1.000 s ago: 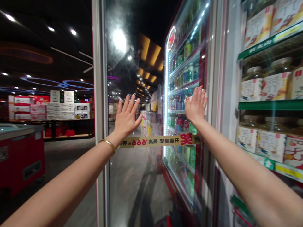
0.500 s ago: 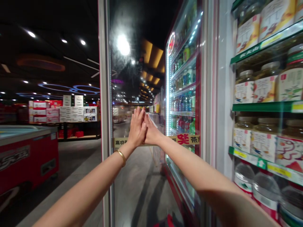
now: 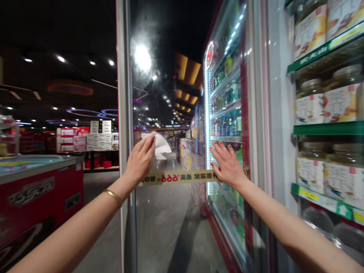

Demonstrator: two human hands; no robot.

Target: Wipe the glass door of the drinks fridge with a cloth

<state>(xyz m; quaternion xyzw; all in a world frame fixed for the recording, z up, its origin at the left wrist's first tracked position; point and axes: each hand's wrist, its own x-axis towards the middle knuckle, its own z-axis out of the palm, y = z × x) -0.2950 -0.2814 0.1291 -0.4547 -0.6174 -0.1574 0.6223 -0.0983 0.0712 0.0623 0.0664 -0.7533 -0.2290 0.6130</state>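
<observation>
A glass door (image 3: 170, 220) with a strip of printed tape (image 3: 182, 177) across it stands in front of me in the head view. My left hand (image 3: 140, 159), with a gold bangle on the wrist, is closed on a white tissue (image 3: 162, 146) that spreads out to its right, near the door's left edge. Against the glass, or very near it, my right hand (image 3: 227, 165) has its fingers spread and holds nothing. It is at the right part of the pane, by the end of the tape.
Green-edged shelves (image 3: 335, 129) hold jars of drink at the right. A lit drinks cooler (image 3: 224, 102) shows in the glass. A red chest freezer (image 3: 42, 204) stands at the left, before stacked boxes (image 3: 99, 141).
My hands, pressed together before, have moved apart, the left one leftward and the right one rightward. The white tissue now shows at my left hand. The view has turned slightly left.
</observation>
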